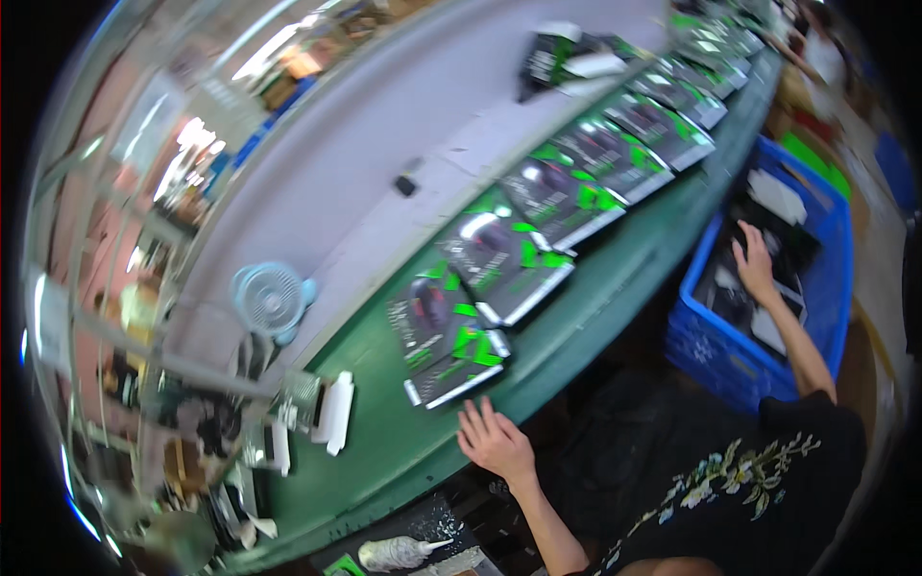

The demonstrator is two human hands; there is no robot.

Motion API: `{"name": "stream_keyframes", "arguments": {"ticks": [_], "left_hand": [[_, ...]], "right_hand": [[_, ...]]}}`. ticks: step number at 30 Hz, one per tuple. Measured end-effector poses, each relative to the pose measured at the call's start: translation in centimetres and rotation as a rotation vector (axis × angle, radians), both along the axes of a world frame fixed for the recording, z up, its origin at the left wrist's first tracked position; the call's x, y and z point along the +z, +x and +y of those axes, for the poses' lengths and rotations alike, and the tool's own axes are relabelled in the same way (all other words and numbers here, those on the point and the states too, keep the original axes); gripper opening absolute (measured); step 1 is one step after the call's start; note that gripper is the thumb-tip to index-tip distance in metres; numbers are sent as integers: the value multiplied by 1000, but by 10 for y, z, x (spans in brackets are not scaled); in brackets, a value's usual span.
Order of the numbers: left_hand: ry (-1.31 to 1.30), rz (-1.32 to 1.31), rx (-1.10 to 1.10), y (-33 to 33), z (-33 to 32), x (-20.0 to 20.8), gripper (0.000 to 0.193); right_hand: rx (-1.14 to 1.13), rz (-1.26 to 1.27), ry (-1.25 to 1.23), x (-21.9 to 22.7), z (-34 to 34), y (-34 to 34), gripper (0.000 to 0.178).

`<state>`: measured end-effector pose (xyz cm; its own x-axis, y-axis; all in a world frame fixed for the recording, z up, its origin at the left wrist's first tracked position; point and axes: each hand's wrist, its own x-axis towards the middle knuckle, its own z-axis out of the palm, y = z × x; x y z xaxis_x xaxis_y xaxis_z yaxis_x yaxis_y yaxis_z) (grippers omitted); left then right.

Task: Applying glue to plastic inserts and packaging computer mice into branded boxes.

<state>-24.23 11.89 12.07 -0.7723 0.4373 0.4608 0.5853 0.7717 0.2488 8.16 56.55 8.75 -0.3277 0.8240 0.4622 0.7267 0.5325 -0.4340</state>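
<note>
My left hand (pixel 495 442) lies at the near edge of the green conveyor belt (pixel 375 451), fingers stretched out and holding nothing. Just beyond its fingertips is the nearest black-and-green package (pixel 440 331), flat on the belt. My right hand (pixel 756 264) reaches over the blue crate (pixel 711 350) on my right, with its fingers apart. Below that hand lie dark and white pieces (pixel 768 331), too blurred to name. I see nothing held in it.
Several similar packages (pixel 495 254) overlap in a row along the belt. A light-blue fan (pixel 272 298) and open white cartons (pixel 331 413) are at left. A white squeeze bottle (pixel 399 552) lies below the belt. Another person (pixel 816 67) is at far right.
</note>
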Motion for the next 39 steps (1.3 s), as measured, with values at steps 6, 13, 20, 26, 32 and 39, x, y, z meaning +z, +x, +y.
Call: {"name": "stream_keyframes", "arguments": {"ticks": [6, 13, 20, 26, 32, 39], "left_hand": [[-130, 183, 69, -12, -2, -7, 37], [-158, 147, 25, 7, 17, -13, 42], [-115, 127, 17, 2, 2, 15, 42], [48, -67, -57, 16, 52, -5, 37], [36, -43, 59, 12, 3, 11, 35], [230, 37, -126, 4, 71, 76, 50]], "right_hand": [[-273, -186, -390, -68, -6, 130, 55], [-326, -246, -1335, -138, -22, 246, 99], [-168, -61, -1051, -138, 1, 80, 105], [-192, 758, -1378, -147, 89, 42, 111], [-173, 896, -1398, -116, 34, 6, 67], [-152, 1009, -1004, 16, 82, 139, 40]]}}
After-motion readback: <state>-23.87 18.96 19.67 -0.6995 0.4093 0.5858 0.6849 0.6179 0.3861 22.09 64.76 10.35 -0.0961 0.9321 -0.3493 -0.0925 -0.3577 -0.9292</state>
